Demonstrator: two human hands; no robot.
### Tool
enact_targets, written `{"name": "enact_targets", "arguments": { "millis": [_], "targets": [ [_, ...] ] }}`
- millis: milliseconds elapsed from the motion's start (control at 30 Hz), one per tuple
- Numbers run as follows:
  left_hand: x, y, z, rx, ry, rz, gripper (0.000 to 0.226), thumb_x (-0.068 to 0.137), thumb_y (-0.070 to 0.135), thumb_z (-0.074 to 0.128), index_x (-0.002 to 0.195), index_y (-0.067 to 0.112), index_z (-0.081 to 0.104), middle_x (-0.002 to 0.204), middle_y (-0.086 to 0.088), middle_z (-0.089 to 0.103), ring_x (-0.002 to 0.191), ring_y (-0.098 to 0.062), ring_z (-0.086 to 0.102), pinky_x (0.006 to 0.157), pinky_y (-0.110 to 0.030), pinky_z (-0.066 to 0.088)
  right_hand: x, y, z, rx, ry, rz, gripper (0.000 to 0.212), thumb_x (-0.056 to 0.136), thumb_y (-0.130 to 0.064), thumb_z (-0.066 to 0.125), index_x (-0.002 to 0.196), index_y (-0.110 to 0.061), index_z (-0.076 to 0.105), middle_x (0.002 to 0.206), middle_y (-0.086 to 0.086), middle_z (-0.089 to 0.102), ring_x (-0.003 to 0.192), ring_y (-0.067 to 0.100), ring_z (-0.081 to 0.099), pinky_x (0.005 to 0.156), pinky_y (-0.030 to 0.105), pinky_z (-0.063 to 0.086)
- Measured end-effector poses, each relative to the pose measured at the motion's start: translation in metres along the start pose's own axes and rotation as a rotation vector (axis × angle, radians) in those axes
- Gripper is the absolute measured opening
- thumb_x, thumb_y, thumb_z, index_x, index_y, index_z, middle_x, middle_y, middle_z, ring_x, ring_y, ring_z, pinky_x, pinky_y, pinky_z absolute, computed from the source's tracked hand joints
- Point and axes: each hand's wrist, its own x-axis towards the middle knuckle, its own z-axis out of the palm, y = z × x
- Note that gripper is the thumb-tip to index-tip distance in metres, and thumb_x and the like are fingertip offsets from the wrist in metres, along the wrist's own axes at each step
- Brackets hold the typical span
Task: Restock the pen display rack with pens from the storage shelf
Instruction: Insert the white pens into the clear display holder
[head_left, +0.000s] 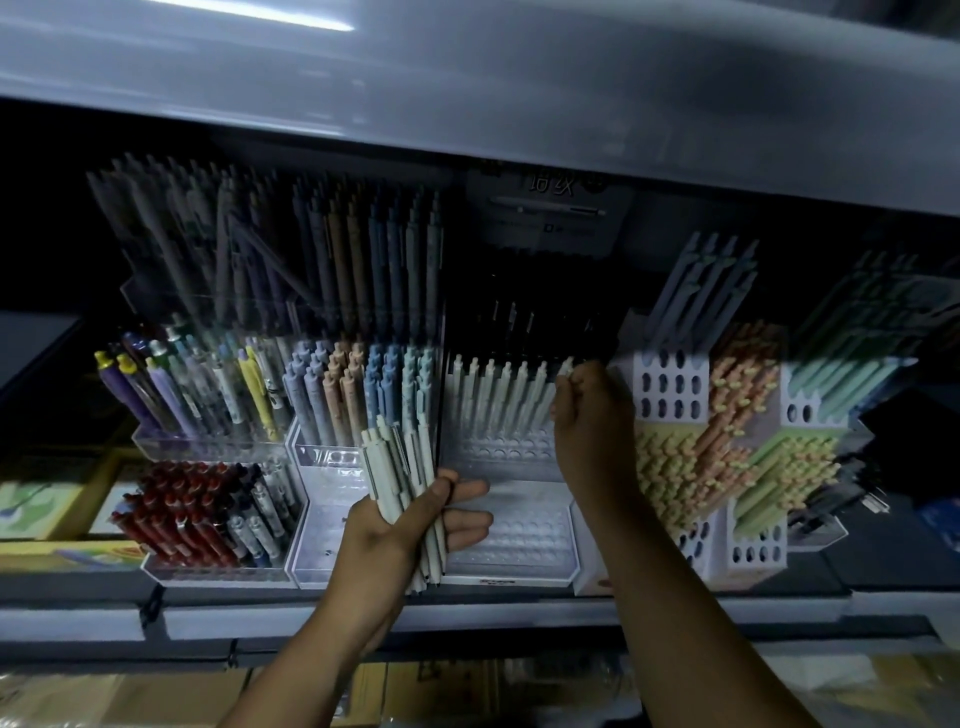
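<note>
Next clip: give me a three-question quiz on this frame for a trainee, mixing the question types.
1. True or false: the left hand grips a bundle of pale pens.
2. The right hand is: A hanging free; B pinching the end pen of the standing row in the middle rack; C resting on the left hand.
3. Fill in: the middle rack's front holes are ____.
Key: 1 true; 2 B; 3 empty.
</note>
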Motion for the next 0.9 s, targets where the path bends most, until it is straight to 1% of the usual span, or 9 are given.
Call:
{"name": "enact_targets", "arguments": {
  "millis": [100,200,300,467,600,700,767,833,900],
  "targets": [
    [-0.002,0.000,-0.001,-0.065,-0.007,-0.025,0.032,0.096,0.010,0.058,0.119,-0.010,0.063,0.111,-0.030,0.073,0.094,-0.044,0.074,0.085,-0.051,0.062,0.003,0.005,0.008,-0.030,-0.027,-0.004,0.027,0.101,-0.019,0.048,0.076,-0.014,0.038,0.060,0.008,0.041,0.056,0.030,0.047,0.058,0.031,0.030],
    [-0.002,-0.001,-0.003,-0.107,-0.025,-0.046,0.035,0.092,0.012,0.060,0.119,-0.010,0.064,0.110,-0.032,0.072,0.096,-0.046,0.073,0.084,-0.051,0.063,0.003,0.011,0.013,-0.073,-0.034,-0.028,0.029,0.098,-0.011,0.059,0.073,-0.009,0.043,0.055,0.012,0.045,0.052,0.032,0.052,0.053,0.031,0.035],
    [-0.002,-0.001,-0.004,-0.107,-0.039,-0.062,0.035,0.093,0.012,0.059,0.121,-0.009,0.064,0.111,-0.030,0.073,0.094,-0.044,0.074,0.080,-0.048,0.064,0.003,0.011,0.014,-0.087,-0.027,-0.019,0.031,0.096,-0.010,0.062,0.072,-0.011,0.043,0.055,0.013,0.047,0.052,0.030,0.053,0.051,0.033,0.040],
    [-0.004,-0.002,-0.007,-0.060,-0.061,-0.071,0.037,0.093,0.015,0.060,0.122,-0.007,0.064,0.112,-0.028,0.073,0.094,-0.044,0.074,0.079,-0.050,0.064,0.002,0.009,0.016,-0.115,-0.026,0.039,0.030,0.096,-0.013,0.063,0.071,-0.006,0.049,0.053,0.015,0.049,0.052,0.033,0.057,0.055,0.027,0.031],
    [-0.004,0.000,-0.007,-0.036,-0.060,-0.061,0.037,0.093,0.014,0.060,0.123,-0.007,0.064,0.111,-0.028,0.074,0.091,-0.044,0.074,0.080,-0.052,0.063,-0.002,0.009,0.016,-0.127,-0.036,0.041,0.034,0.096,-0.014,0.066,0.068,-0.008,0.046,0.051,0.011,0.046,0.051,0.031,0.056,0.056,0.027,0.030],
    [-0.002,0.000,-0.008,-0.026,-0.061,-0.051,0.035,0.093,0.014,0.059,0.122,-0.006,0.064,0.111,-0.028,0.074,0.090,-0.044,0.074,0.076,-0.049,0.064,-0.006,0.012,0.018,-0.127,-0.069,0.073,0.033,0.092,-0.014,0.070,0.070,-0.009,0.046,0.056,0.003,0.042,0.059,0.033,0.060,0.061,0.028,0.036],
    [-0.001,-0.001,-0.008,-0.017,-0.061,-0.049,0.032,0.095,0.012,0.059,0.121,-0.006,0.065,0.111,-0.028,0.074,0.089,-0.043,0.074,0.074,-0.047,0.064,-0.011,0.012,0.018,-0.109,-0.085,0.135,0.030,0.092,-0.017,0.071,0.074,-0.009,0.049,0.062,0.006,0.050,0.067,0.034,0.061,0.067,0.030,0.041],
    [0.000,-0.002,-0.007,0.002,-0.059,-0.048,0.030,0.097,0.011,0.057,0.121,-0.005,0.065,0.110,-0.027,0.074,0.090,-0.044,0.074,0.074,-0.047,0.064,-0.021,0.010,0.015,-0.034,-0.102,0.203,0.021,0.092,-0.019,0.069,0.083,-0.011,0.052,0.071,0.009,0.058,0.074,0.032,0.062,0.074,0.036,0.051],
    [0.002,-0.002,-0.007,0.024,-0.061,-0.048,0.028,0.098,0.011,0.057,0.121,-0.004,0.065,0.110,-0.026,0.075,0.091,-0.045,0.074,0.075,-0.048,0.064,-0.035,-0.002,0.006,0.118,-0.153,0.277,0.015,0.093,-0.021,0.070,0.093,-0.015,0.056,0.073,0.003,0.063,0.069,0.026,0.066,0.067,0.044,0.057]
  ]
}}
